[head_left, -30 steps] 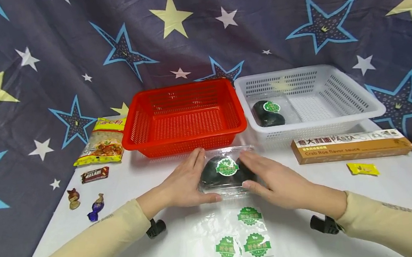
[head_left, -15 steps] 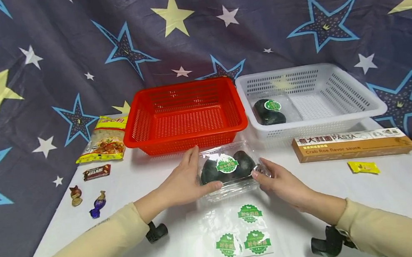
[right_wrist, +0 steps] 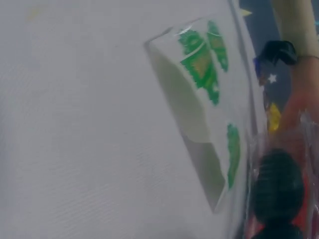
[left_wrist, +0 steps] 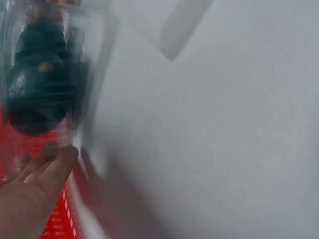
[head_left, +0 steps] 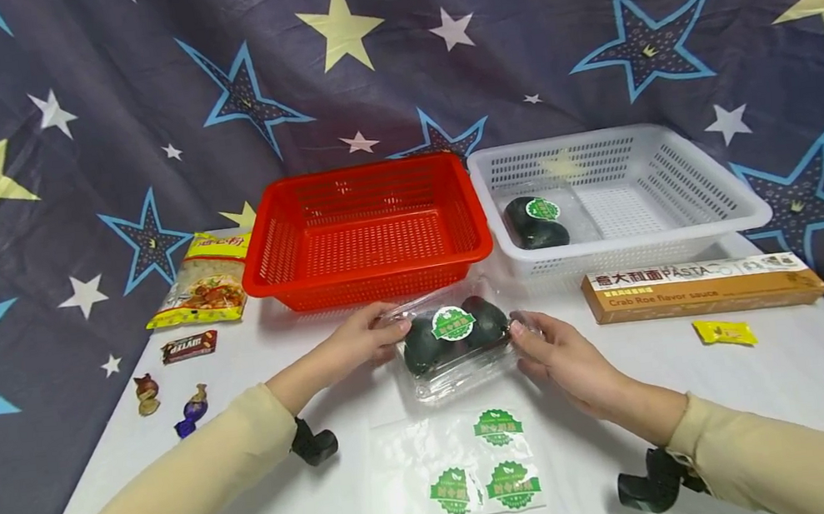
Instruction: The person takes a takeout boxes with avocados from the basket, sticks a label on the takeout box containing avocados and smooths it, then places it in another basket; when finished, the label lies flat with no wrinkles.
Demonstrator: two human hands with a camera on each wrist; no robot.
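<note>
A clear plastic clamshell box [head_left: 460, 356] holds dark green, avocado-like fruits [head_left: 486, 320] and bears a round green-and-white sticker [head_left: 452, 323]. My left hand [head_left: 346, 346] grips its left end, thumb over the top. At the right end, my right hand [head_left: 568, 359] pinches the corner between thumb and fingers. The box is tilted and raised over the table, its right end farther back. Through the clear wall the fruit [left_wrist: 40, 89] shows in the left wrist view. Below the box lies a white sheet [head_left: 405, 475] with several green stickers [head_left: 513, 484]; one edge curls up.
Behind stand a red basket [head_left: 369, 275] and a white basket [head_left: 644, 239], the latter with a similar fruit box [head_left: 537, 223]. Rightward lie a pasta box [head_left: 702, 293] and a yellow packet [head_left: 725, 333]. A pasta bag [head_left: 204, 283], snack bar [head_left: 189, 346] and wrapped candies [head_left: 192, 410] lie left.
The box has gone from lying flat to lifted and tilted. My right hand has moved to its right end, and my left fingers have shifted from its side to grip the left end.
</note>
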